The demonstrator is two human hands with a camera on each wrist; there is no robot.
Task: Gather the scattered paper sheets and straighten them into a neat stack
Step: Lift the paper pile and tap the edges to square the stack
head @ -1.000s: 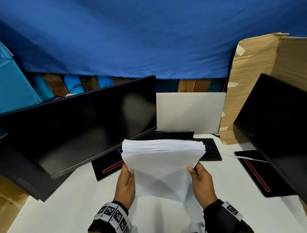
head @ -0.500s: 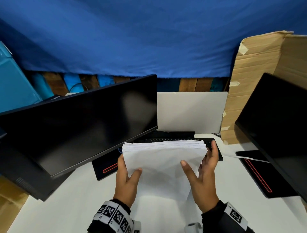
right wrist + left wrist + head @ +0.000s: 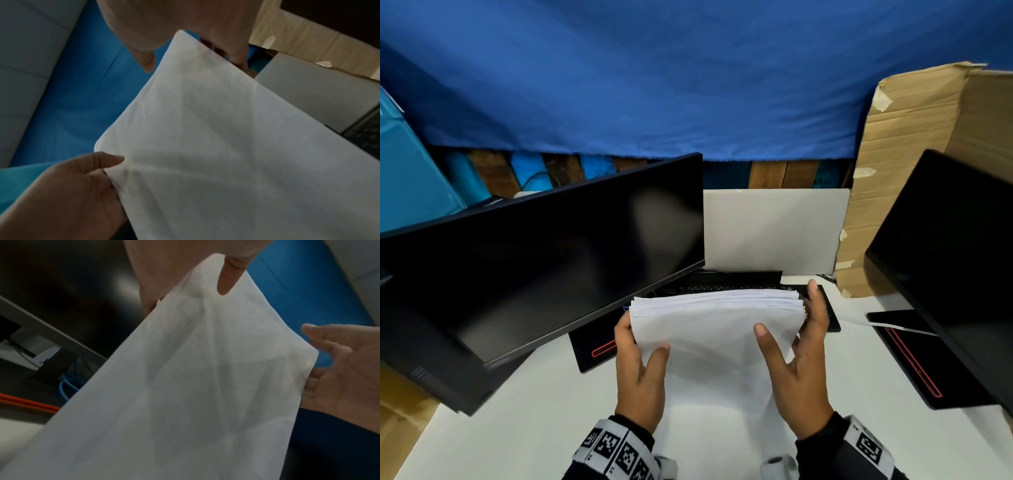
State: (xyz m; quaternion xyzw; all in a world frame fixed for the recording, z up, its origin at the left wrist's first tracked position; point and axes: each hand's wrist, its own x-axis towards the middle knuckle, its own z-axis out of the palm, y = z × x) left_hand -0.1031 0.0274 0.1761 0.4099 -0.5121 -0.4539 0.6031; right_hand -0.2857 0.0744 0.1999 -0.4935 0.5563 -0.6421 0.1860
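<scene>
A thick stack of white paper sheets (image 3: 715, 329) stands upright on its lower edge on the white desk (image 3: 517, 411), its top edges slightly fanned and uneven. My left hand (image 3: 642, 342) pinches the stack's left side, thumb on the front and fingers behind. My right hand (image 3: 791, 315) is open, its straight fingers (image 3: 815, 301) lying along the stack's right edge and its thumb spread in front. The left wrist view shows the stack (image 3: 195, 386) under my left thumb (image 3: 226, 280). The right wrist view shows the stack (image 3: 226, 146) and my left hand (image 3: 82, 186) holding it.
A dark monitor (image 3: 551, 267) leans at the left, its base (image 3: 595, 349) just left of the stack. A black keyboard (image 3: 828, 308) lies right behind the stack. Another monitor (image 3: 955, 257) and base (image 3: 914, 359) stand right. Cardboard (image 3: 911, 154) and a white panel (image 3: 774, 233) are at the back.
My right hand has let go of the stack's lower side and slid up with straight fingers along its right edge. My left thumb has moved onto the front sheet.
</scene>
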